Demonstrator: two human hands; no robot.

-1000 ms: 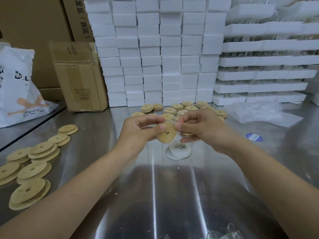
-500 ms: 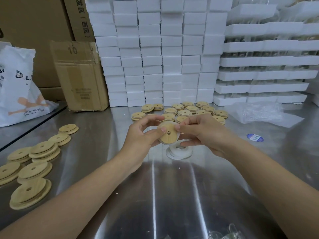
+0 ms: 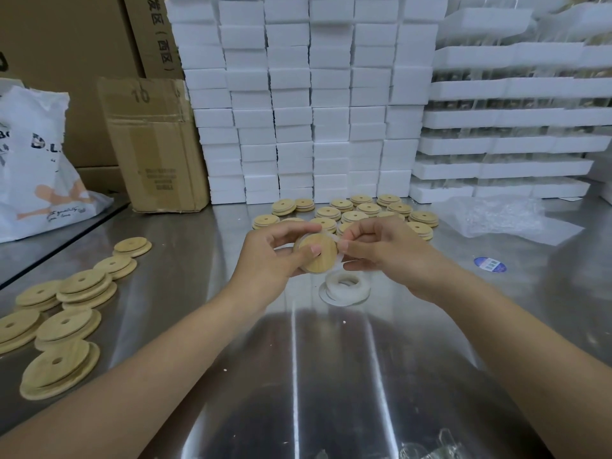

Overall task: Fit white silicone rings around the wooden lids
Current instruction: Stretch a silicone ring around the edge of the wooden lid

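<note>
Well out to the left of the left hand, loose stacks of holed wooden lids [image 3: 63,313] are lying on the steel table [image 3: 298,359]. The left hand [image 3: 271,256] is gripping one wooden lid [image 3: 318,256] by its rim, with the thumb crossing the face, and is holding it tilted above the table. A white silicone ring [image 3: 338,260] is showing along that lid's right edge. The right hand [image 3: 384,253], close against the left, is pinching the ring between thumb and fingertips. Just below the two hands, a small pile of spare rings [image 3: 346,288] is resting on the table. Beyond the hands, short stacks of lids [image 3: 361,210] are waiting, and off to the right of the right hand a clear plastic bag [image 3: 496,217] is lying.

The person appears to be stretching the ring over the rim; how much of it is seated is hidden by the fingers. The next move likely calls for turning the lid while working the band round until it is sitting evenly.
</note>
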